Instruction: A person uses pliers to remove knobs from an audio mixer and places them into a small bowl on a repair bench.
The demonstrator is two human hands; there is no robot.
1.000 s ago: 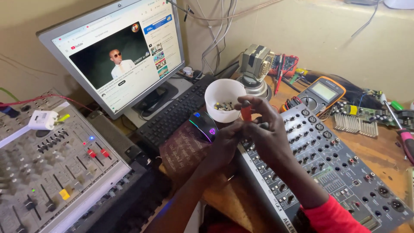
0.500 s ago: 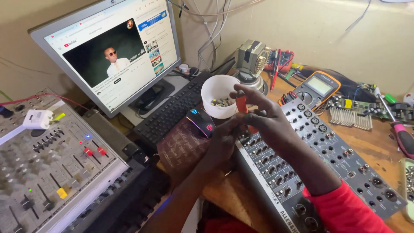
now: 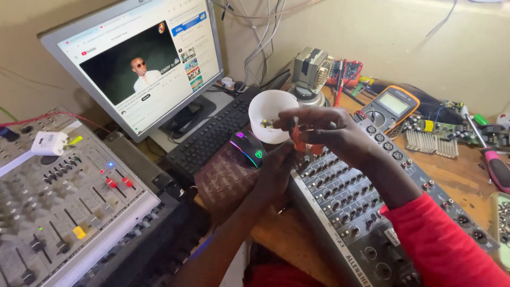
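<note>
While the mixer (image 3: 372, 212) fills the lower right of the frame, I see my right hand (image 3: 329, 130) pinching a small orange part (image 3: 298, 142) just right of the white cup (image 3: 271, 114); my left hand (image 3: 276, 170), fingers curled, sits below.

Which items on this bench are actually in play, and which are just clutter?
In play: right hand, left hand, white bowl, orange part, mixer.

Lying about: mouse, keyboard, monitor, multimeter, screwdriver, second mixer.
</note>
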